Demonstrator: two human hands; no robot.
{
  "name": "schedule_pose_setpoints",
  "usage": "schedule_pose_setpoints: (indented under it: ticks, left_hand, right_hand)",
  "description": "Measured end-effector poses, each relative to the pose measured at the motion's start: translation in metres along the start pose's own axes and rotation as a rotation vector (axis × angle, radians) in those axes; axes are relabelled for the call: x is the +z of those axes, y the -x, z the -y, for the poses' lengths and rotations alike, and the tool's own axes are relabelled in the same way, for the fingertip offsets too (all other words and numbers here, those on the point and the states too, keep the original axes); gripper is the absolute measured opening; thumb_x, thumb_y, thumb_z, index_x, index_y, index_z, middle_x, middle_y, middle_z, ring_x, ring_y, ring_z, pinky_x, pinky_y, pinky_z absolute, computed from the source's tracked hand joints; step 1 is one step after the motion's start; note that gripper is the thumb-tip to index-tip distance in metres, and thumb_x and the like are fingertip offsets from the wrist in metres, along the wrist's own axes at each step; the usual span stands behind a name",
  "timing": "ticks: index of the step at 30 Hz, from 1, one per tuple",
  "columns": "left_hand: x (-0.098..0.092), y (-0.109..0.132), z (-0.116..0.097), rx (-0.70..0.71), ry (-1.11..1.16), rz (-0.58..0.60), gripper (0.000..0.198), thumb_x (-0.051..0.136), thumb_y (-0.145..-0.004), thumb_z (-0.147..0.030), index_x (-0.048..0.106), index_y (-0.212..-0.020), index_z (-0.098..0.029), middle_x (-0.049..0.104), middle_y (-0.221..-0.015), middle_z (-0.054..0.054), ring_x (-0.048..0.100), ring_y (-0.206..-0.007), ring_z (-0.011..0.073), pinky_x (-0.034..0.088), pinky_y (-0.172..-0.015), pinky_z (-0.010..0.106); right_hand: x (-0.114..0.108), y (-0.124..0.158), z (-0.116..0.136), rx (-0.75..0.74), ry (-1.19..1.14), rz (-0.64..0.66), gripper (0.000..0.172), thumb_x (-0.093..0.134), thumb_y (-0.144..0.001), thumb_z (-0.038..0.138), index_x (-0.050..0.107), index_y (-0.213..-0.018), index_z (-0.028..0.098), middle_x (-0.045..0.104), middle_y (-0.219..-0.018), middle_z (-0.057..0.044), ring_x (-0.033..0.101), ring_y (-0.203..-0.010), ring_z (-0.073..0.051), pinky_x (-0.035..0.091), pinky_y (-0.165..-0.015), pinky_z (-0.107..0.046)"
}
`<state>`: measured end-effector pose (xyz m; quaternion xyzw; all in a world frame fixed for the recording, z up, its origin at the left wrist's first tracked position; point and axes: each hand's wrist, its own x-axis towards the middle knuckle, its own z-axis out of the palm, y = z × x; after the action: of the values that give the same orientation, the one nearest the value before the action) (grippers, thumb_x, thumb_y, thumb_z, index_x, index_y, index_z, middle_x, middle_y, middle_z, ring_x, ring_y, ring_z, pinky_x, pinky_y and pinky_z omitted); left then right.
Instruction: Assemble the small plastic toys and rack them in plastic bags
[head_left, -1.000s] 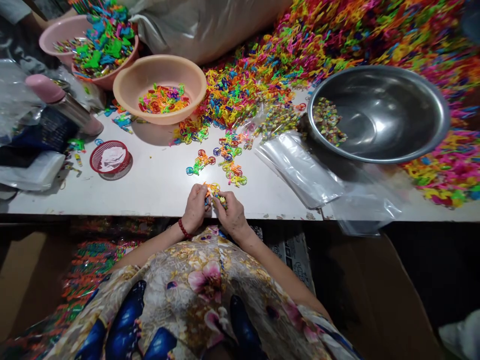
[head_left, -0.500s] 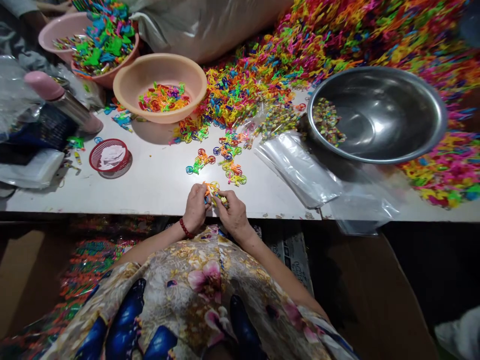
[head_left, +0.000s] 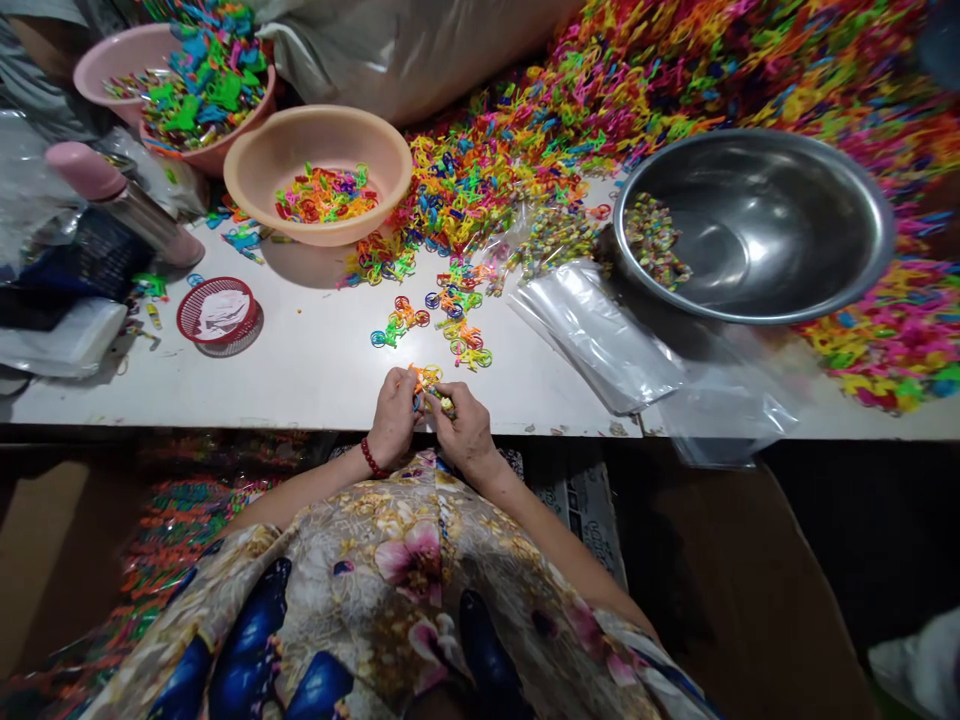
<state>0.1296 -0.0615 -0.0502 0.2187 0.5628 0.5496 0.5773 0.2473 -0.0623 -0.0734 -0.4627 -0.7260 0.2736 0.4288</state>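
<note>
At the near edge of the white table (head_left: 315,370) my left hand (head_left: 391,416) and my right hand (head_left: 465,428) meet, fingers pinched together. Between them sits a small orange and yellow plastic toy bicycle (head_left: 425,381), held by both hands. My right fingers also pinch a small striped piece (head_left: 444,402) against it. A red bead bracelet (head_left: 368,458) circles my left wrist. Just beyond my hands lie a few finished little bicycles (head_left: 465,345) in mixed colours.
A huge heap of coloured plastic parts (head_left: 600,100) covers the far table. A steel bowl (head_left: 757,225) stands right, clear bags (head_left: 600,340) beside it. Two pink basins (head_left: 319,175) with parts, a red mesh lid (head_left: 219,315) and a pink-capped bottle (head_left: 120,205) are left.
Both hands stay at the table edge working the same small toy; only slight finger shifts show. The view has drifted a little.
</note>
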Motion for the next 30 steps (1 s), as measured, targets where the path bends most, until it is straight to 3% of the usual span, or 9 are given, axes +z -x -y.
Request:
schedule_pose_setpoints:
  ticks: [5, 10, 14, 17, 19, 21, 24, 27, 30]
  left_hand:
    - [0.002, -0.001, 0.002, -0.039, 0.017, -0.004, 0.036, 0.058, -0.092, -0.05, 0.039, -0.077, -0.023, 0.038, -0.053, -0.009, 0.033, -0.04, 0.0069, 0.025, -0.039, 0.018]
    - [0.005, 0.0, -0.001, 0.034, -0.084, -0.074, 0.035, 0.06, -0.091, -0.044, 0.04, -0.074, -0.021, 0.041, -0.059, -0.007, 0.039, -0.047, 0.0067, 0.033, -0.043, 0.018]
    - [0.002, -0.002, -0.003, -0.001, -0.127, 0.046, 0.035, 0.06, -0.09, -0.051, 0.042, -0.081, -0.022, 0.043, -0.064, -0.007, 0.039, -0.048, 0.0069, 0.033, -0.043, 0.019]
    - [-0.007, -0.007, -0.005, 0.075, -0.162, 0.138, 0.032, 0.052, -0.094, -0.054, 0.044, -0.094, -0.023, 0.054, -0.078, -0.004, 0.046, -0.053, 0.0074, 0.038, -0.049, 0.02]
    - [-0.016, -0.011, -0.006, 0.242, -0.287, 0.075, 0.029, 0.05, -0.096, -0.051, 0.044, -0.098, -0.023, 0.057, -0.086, -0.001, 0.051, -0.061, 0.0086, 0.044, -0.057, 0.022]
    - [-0.023, -0.014, -0.003, 0.44, -0.535, 0.01, 0.028, 0.055, -0.094, -0.047, 0.046, -0.101, -0.022, 0.058, -0.092, 0.002, 0.057, -0.075, 0.0131, 0.049, -0.07, 0.028]
    - [-0.026, -0.016, 0.005, 0.686, -0.979, 0.109, 0.039, 0.068, -0.086, -0.046, 0.051, -0.11, -0.019, 0.058, -0.108, 0.01, 0.056, -0.102, 0.0244, 0.048, -0.092, 0.041]
    - [-0.023, -0.017, 0.015, 0.766, -1.266, 0.245, 0.038, 0.068, -0.087, -0.038, 0.053, -0.115, -0.017, 0.056, -0.116, 0.014, 0.05, -0.109, 0.0295, 0.045, -0.096, 0.046]
    - [-0.024, -0.02, 0.022, 0.768, -1.389, 0.288, 0.02, 0.056, -0.092, -0.021, 0.056, -0.112, -0.018, 0.056, -0.111, 0.013, 0.05, -0.104, 0.028, 0.047, -0.092, 0.044]
  right_hand:
    - [0.0, 0.001, -0.001, -0.063, -0.023, 0.016, 0.012, 0.054, -0.097, 0.024, 0.061, -0.106, 0.021, 0.069, -0.093, -0.008, 0.069, -0.086, -0.019, 0.057, -0.078, -0.031]
    - [0.0, 0.005, 0.009, -0.07, -0.027, 0.054, 0.014, 0.05, -0.098, 0.022, 0.061, -0.106, 0.021, 0.069, -0.091, -0.008, 0.069, -0.084, -0.019, 0.056, -0.077, -0.031]
    - [-0.01, 0.007, 0.008, -0.03, -0.034, 0.056, 0.015, 0.052, -0.098, 0.027, 0.063, -0.107, 0.021, 0.071, -0.093, -0.008, 0.07, -0.084, -0.019, 0.057, -0.076, -0.03]
    - [-0.033, 0.005, -0.009, 0.133, 0.004, -0.084, 0.019, 0.055, -0.097, 0.035, 0.064, -0.107, 0.021, 0.072, -0.096, -0.007, 0.07, -0.084, -0.019, 0.058, -0.074, -0.029]
    - [-0.053, 0.002, -0.03, 0.255, 0.083, -0.231, 0.024, 0.055, -0.097, 0.039, 0.064, -0.11, 0.021, 0.072, -0.099, -0.008, 0.07, -0.086, -0.019, 0.058, -0.076, -0.032]
    - [-0.071, -0.002, -0.052, 0.284, 0.186, -0.303, 0.028, 0.055, -0.096, 0.04, 0.064, -0.112, 0.02, 0.072, -0.104, -0.01, 0.069, -0.093, -0.022, 0.058, -0.086, -0.038]
    - [-0.088, -0.006, -0.076, 0.217, 0.337, -0.281, 0.031, 0.054, -0.095, 0.038, 0.065, -0.116, 0.018, 0.064, -0.124, -0.018, 0.061, -0.117, -0.029, 0.052, -0.101, -0.048]
    - [-0.089, -0.007, -0.079, 0.197, 0.4, -0.279, 0.033, 0.052, -0.096, 0.035, 0.064, -0.121, 0.017, 0.055, -0.134, -0.021, 0.054, -0.126, -0.03, 0.05, -0.102, -0.049]
    - [-0.077, -0.006, -0.068, 0.155, 0.331, -0.234, 0.03, 0.052, -0.097, 0.036, 0.065, -0.118, 0.018, 0.064, -0.113, -0.017, 0.061, -0.111, -0.028, 0.052, -0.098, -0.047]
